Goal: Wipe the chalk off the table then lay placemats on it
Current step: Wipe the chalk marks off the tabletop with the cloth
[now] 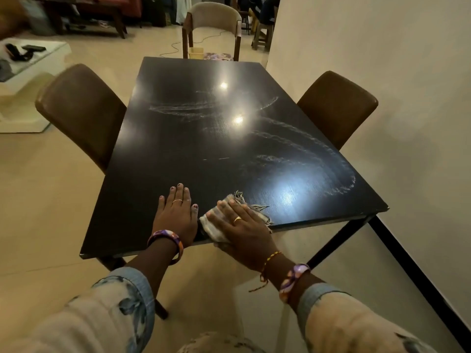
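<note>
One cloth [224,220] lies crosswise, fringe pointing right.

- Rectangular dark, near-black table top [178,149] with a fine straight grain and bright white light reflections.
- Whitish chalk smears [305,146] in curved, looping streaks across the right and middle of the dark surface.
- Pale checked cloth [216,229] with grey fringe at its edge.
- Two brown leather-look padded chairs: left [79,108], right [339,105].
- Beige upholstered chair with dark brown wooden frame [214,21] at the far end.
- Purple, orange and white patterned bangles on the left wrist [169,242] and right wrist [293,278].
- Gold rings [237,219]; dark purple nail polish [180,185].
- Cream sleeves with blue leaf print and blue cuffs [122,301].
- Pale beige floor [51,200]; cream wall with black skirting [382,72].
</note>
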